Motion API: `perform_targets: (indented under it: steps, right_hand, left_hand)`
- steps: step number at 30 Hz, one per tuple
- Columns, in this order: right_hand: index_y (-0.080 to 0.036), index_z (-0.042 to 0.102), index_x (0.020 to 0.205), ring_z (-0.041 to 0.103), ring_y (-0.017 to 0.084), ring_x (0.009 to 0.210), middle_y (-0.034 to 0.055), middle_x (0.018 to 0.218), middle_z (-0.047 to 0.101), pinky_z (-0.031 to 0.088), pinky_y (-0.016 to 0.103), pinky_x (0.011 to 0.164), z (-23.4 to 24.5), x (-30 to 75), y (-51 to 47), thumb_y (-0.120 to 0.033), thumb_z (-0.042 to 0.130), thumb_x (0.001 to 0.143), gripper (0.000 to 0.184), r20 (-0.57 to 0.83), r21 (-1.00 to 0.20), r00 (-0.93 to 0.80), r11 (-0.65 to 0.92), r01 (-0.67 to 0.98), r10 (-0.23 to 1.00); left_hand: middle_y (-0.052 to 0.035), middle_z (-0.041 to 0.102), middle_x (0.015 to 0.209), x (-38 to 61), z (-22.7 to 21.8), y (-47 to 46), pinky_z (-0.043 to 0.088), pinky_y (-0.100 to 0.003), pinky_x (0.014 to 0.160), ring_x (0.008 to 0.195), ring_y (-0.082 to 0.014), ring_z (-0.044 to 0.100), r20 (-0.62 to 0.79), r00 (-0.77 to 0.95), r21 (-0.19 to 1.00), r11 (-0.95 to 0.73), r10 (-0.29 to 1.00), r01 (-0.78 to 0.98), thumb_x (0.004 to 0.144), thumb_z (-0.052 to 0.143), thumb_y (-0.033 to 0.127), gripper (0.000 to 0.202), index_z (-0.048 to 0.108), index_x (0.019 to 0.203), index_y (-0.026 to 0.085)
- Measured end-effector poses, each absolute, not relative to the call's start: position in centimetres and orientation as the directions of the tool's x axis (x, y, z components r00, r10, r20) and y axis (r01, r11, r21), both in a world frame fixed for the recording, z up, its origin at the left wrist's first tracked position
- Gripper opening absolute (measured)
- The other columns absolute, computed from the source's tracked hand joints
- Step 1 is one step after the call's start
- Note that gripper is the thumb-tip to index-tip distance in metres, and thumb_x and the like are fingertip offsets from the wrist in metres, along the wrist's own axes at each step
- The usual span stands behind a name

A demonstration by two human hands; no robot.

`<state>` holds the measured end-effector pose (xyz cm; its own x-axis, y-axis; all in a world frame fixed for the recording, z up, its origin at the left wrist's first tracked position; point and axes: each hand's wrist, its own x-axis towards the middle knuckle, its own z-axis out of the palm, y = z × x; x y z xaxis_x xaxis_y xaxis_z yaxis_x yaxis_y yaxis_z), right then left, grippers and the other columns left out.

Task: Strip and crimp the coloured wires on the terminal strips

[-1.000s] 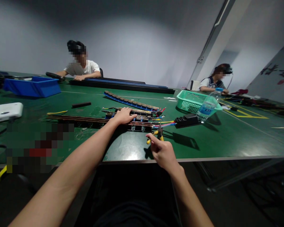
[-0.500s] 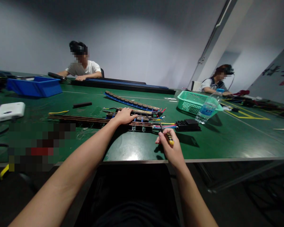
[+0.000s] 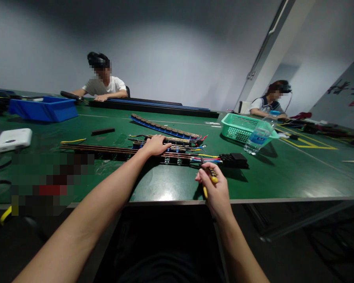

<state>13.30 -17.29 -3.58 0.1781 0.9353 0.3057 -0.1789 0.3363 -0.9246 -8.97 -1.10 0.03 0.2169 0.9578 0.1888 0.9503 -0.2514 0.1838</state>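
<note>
My left hand lies over a long dark rail with copper-coloured bars. Its fingers bend over the far side and its thumb points right; the fingertips are hidden. In my right hand is a pair of pliers with yellow-and-black handles, its jaws pointing up and left. The jaws are close to the coloured wires at the rail's right end, but I cannot tell whether they touch. Those wires run to a black block. Behind my left hand lies a blue strip with similar bars.
A green basket and a water bottle stand to the right. On the left are a blue bin and a white box. Two people sit across the green table, one behind long dark rails.
My right hand and the pliers have drawn slightly down and right, back from the wires. More of the lower yellow handle shows now. My left hand stays in place.
</note>
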Motion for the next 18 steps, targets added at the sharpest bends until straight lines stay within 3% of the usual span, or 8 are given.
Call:
perform_targets:
  steps: [3,6,10,13,15,18]
  right_hand:
    - [-0.025,0.061,0.114,0.067,0.016,0.071,-0.0012,0.075,0.068,0.052,0.027,0.066,-3.6,12.7,-18.6,-0.039,0.074,0.085,0.035,0.428,-0.897,0.044,0.43,-0.1,0.903]
    - [-0.027,0.054,0.131,0.063,0.017,0.072,0.0026,0.085,0.072,0.051,0.03,0.065,-2.6,12.7,-18.3,-0.04,0.073,0.086,0.051,0.563,-0.82,-0.085,0.544,-0.178,0.822]
    - [-0.029,0.046,0.142,0.052,0.014,0.064,0.006,0.1,0.073,0.046,0.031,0.06,0.3,13.2,-15.4,-0.05,0.075,0.081,0.071,0.69,-0.707,-0.066,0.651,-0.276,0.721]
    - [-0.029,0.05,0.139,0.047,0.012,0.058,0.003,0.089,0.071,0.043,0.03,0.057,2.8,13.8,-12.1,-0.064,0.065,0.081,0.069,0.666,-0.696,0.042,0.64,-0.327,0.745]
    - [-0.026,0.056,0.133,0.041,0.01,0.05,0.0007,0.073,0.066,0.034,0.027,0.049,4.0,14.4,-9.7,-0.068,0.056,0.084,0.065,0.593,-0.727,0.099,0.584,-0.362,0.799]
    - [-0.021,0.063,0.117,0.035,0.009,0.042,-0.0009,0.058,0.057,0.018,0.025,0.041,4.4,15.5,-6.7,-0.075,0.046,0.082,0.066,0.486,-0.766,0.052,0.455,-0.454,0.872]
  left_hand:
    - [-0.0125,0.056,0.144,-9.0,0.0,-1.1,0.04,-0.048,0.109,0.134,-0.0314,0.049,0.194,0.218,0.18,-0.253,0.956,0.951,0.097,0.04,0.061,0.059,0.056,0.137,0.022]
    - [-0.0126,0.057,0.143,-9.1,-0.1,-1.0,0.041,-0.048,0.109,0.134,-0.0324,0.049,0.194,0.219,0.178,-0.254,0.956,0.951,0.096,0.041,0.061,0.059,0.057,0.136,0.021]
    - [-0.0134,0.056,0.144,-9.2,-0.3,-0.8,0.041,-0.05,0.108,0.134,-0.033,0.049,0.204,0.223,0.182,-0.261,0.953,0.948,0.096,0.041,0.061,0.06,0.056,0.137,0.021]
    - [-0.0142,0.055,0.146,-9.2,-0.3,-0.7,0.041,-0.05,0.109,0.135,-0.0328,0.048,0.199,0.227,0.186,-0.264,0.953,0.947,0.096,0.04,0.061,0.062,0.055,0.138,0.02]
    - [-0.0143,0.054,0.146,-9.2,-0.3,-0.7,0.04,-0.05,0.11,0.136,-0.0325,0.047,0.191,0.227,0.187,-0.262,0.955,0.947,0.096,0.04,0.061,0.062,0.055,0.139,0.019]
    - [-0.0136,0.054,0.147,-9.2,-0.2,-0.8,0.04,-0.049,0.11,0.137,-0.0317,0.047,0.182,0.222,0.188,-0.255,0.958,0.948,0.096,0.04,0.061,0.061,0.055,0.138,0.02]
